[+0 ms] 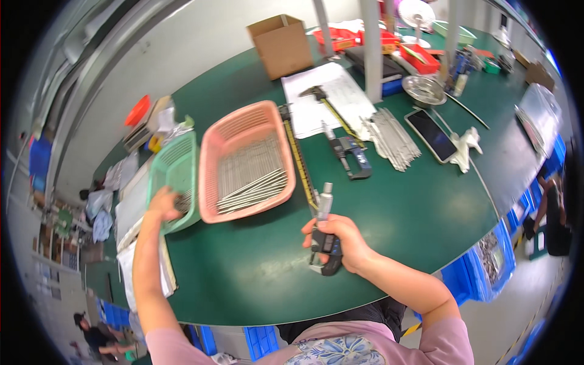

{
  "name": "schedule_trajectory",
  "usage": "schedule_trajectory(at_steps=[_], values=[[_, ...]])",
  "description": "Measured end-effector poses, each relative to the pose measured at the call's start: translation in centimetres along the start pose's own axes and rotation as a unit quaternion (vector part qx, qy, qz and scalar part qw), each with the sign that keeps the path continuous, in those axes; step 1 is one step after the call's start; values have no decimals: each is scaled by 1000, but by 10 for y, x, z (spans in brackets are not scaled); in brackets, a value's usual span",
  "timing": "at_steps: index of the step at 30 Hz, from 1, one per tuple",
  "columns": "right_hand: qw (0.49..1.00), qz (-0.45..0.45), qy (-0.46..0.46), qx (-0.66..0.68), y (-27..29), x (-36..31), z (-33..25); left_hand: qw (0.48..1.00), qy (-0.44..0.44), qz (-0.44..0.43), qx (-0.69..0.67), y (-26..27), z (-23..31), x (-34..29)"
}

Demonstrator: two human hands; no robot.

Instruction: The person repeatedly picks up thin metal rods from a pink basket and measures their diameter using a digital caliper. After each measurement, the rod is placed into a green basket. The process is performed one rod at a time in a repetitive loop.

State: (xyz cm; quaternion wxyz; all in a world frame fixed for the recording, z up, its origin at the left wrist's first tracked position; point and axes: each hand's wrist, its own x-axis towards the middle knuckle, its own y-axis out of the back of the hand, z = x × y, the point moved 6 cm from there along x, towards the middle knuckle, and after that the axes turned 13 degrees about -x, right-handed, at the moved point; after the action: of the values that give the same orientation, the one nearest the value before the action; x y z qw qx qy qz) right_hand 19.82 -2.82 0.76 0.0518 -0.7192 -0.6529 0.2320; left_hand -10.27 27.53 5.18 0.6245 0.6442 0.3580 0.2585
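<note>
My right hand is closed around a digital micrometer, holding it above the near middle of the green table. Its silver thimble points away from me and its dark frame points back toward me. On the left, my left hand reaches into the near end of a green plastic basket, at a small pile of metal parts. Blur and the pile hide how its fingers are set. Beside that basket stands a pink basket holding many thin metal rods.
A second micrometer, a caliper and paper sheets lie beyond my right hand. Further right are a bundle of rods, a phone and a metal bowl. A cardboard box stands at the back.
</note>
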Motion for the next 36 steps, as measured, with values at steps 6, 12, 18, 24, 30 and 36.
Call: schedule_trajectory(at_steps=[6, 12, 18, 24, 30, 36], values=[[1000, 11, 6, 5, -1, 3, 9, 983, 117, -70, -125, -30, -20, 7], [1000, 26, 7, -1, -2, 4, 11, 988, 128, -68, -59, -18, -13, -12], [1000, 26, 5, -5, -2, 4, 10, 992, 121, -24, -34, -29, -23, 1], [999, 30, 14, -2, 1, 5, 6, 986, 96, -15, -133, -28, 3, 12], [1000, 18, 7, 0, 1, 6, 9, 978, 89, -72, -175, -29, -5, 4], [1000, 23, -1, -15, -2, 3, 8, 968, 96, -92, -213, -27, 1, -19]])
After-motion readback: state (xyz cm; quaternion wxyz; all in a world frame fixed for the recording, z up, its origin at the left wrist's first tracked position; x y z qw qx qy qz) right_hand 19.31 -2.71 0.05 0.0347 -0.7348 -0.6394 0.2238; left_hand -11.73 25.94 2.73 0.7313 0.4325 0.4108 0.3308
